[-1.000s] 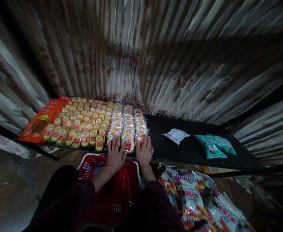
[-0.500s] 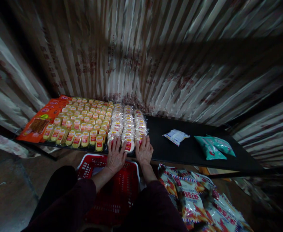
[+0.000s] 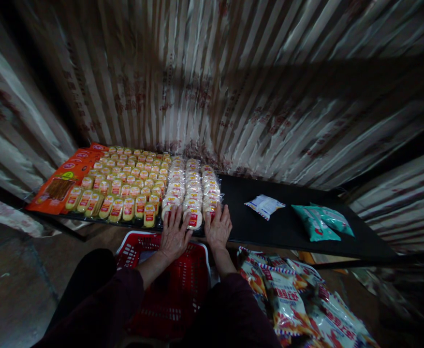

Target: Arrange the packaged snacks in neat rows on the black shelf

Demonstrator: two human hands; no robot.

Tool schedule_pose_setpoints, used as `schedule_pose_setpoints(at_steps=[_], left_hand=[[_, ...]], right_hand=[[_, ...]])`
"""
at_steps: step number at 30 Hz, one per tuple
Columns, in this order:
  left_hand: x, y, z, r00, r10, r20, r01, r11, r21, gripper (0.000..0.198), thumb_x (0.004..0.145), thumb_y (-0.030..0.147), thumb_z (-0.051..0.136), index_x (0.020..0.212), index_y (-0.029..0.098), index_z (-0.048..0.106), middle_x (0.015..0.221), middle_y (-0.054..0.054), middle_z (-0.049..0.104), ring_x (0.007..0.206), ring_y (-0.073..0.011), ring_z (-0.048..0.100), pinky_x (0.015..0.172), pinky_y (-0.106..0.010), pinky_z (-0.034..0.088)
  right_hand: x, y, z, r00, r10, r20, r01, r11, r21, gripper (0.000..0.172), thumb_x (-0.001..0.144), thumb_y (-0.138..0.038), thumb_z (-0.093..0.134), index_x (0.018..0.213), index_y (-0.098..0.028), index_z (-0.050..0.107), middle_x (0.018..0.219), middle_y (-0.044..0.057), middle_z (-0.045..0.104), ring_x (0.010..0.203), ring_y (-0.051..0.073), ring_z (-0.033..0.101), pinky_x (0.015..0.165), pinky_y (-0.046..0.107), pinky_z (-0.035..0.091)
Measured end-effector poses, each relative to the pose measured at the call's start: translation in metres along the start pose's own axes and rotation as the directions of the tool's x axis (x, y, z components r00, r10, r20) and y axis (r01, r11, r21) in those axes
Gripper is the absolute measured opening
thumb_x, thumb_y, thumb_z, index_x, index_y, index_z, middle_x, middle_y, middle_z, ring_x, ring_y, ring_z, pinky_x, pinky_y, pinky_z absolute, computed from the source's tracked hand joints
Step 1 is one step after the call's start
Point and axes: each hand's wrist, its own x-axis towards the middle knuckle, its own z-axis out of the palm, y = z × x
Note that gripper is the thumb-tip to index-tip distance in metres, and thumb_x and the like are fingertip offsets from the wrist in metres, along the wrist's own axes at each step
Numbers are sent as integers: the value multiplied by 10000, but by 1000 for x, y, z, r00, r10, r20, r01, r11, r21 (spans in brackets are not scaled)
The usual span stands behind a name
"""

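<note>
Both my hands rest at the front edge of a black shelf [image 3: 291,227], fingers stretched out. My left hand [image 3: 174,234] lies flat against the front of the rows of clear-wrapped round cakes [image 3: 192,186]. My right hand [image 3: 218,228] presses flat on the rightmost row of those cakes. To the left of them lie several rows of small yellow snack packs [image 3: 124,186] and orange packets [image 3: 65,181]. Neither hand holds anything.
A red plastic basket [image 3: 168,285] sits below my arms. A pile of printed snack bags [image 3: 299,304] lies at lower right. On the shelf's right part are a white packet [image 3: 264,205] and two teal packets [image 3: 320,220]. Striped curtain [image 3: 233,96] hangs behind.
Both hands have shifted slightly along the front of the cake rows. The view has barely moved.
</note>
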Motion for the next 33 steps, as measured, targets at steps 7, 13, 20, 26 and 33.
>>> schedule_pose_setpoints(at_steps=[7, 13, 20, 26, 33], left_hand=[[0, 2, 0, 1000, 5, -11, -5, 1000, -1, 597, 864, 405, 502, 1405, 198, 357, 1534, -152, 165, 1420, -324, 85, 1123, -534, 138], [-1, 1, -3, 1000, 15, -3, -15, 1000, -14, 601, 866, 414, 496, 1410, 203, 348, 1530, -154, 180, 1421, -315, 89, 1126, -528, 135], [-3, 2, -5, 1000, 18, -8, -18, 1000, -25, 609, 867, 420, 491, 1412, 192, 343, 1523, -162, 203, 1420, -315, 95, 1123, -536, 138], [-3, 2, -6, 1000, -3, 0, 3, 1000, -16, 600, 875, 404, 475, 1417, 191, 332, 1522, -158, 209, 1421, -312, 92, 1123, -536, 139], [-3, 1, -3, 1000, -22, 0, 22, 1000, -8, 608, 874, 379, 480, 1426, 186, 313, 1519, -156, 221, 1418, -303, 130, 1122, -529, 143]], right_hand=[[-1, 1, 1, 1000, -24, -10, 24, 1000, -13, 553, 935, -433, 264, 1388, -135, 372, 1452, 195, 327, 1306, 306, 326, 1001, 473, 313], [-2, 2, 0, 999, -25, -31, 25, 1000, -11, 580, 931, -467, 272, 1393, -129, 364, 1452, 205, 318, 1299, 316, 331, 1003, 471, 310], [-8, 8, 0, 999, -2, -33, 3, 1000, 15, 605, 925, -492, 266, 1414, -140, 325, 1452, 204, 315, 1301, 309, 327, 1009, 475, 305], [-8, 7, -2, 999, -35, 19, 34, 998, 44, 573, 928, -454, 261, 1403, -144, 342, 1461, 161, 332, 1308, 281, 322, 1022, 441, 311], [-7, 7, 0, 997, -33, 66, 29, 998, 49, 561, 923, -450, 254, 1407, -178, 335, 1468, 134, 332, 1287, 269, 355, 1008, 435, 333]])
